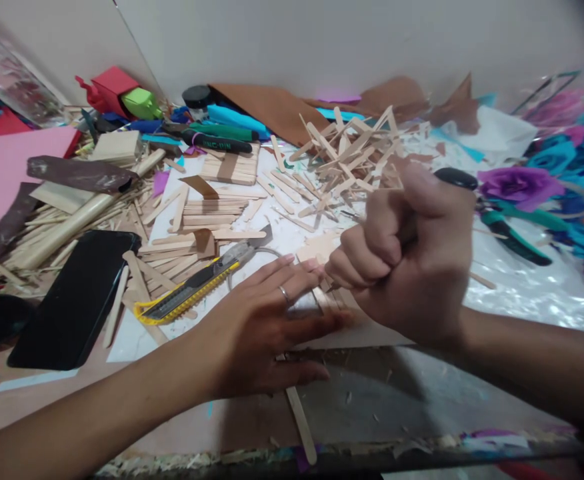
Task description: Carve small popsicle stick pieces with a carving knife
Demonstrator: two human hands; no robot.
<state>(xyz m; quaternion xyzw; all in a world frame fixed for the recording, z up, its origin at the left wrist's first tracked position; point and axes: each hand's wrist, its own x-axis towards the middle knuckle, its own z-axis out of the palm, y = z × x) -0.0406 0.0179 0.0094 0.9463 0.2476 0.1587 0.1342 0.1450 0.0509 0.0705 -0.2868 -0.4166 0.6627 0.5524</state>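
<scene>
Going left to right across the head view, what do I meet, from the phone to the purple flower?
Black smartphone → yellow snap-off utility knife → left hand → right hand → purple flower.

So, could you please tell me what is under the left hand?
A wooden stick pokes out from beneath the left hand, near its thumb. Whatever else the hand covers cannot be seen.

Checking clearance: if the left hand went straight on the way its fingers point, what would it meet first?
Probably the right hand, curled just ahead of the left hand, though it may sit higher.
</scene>
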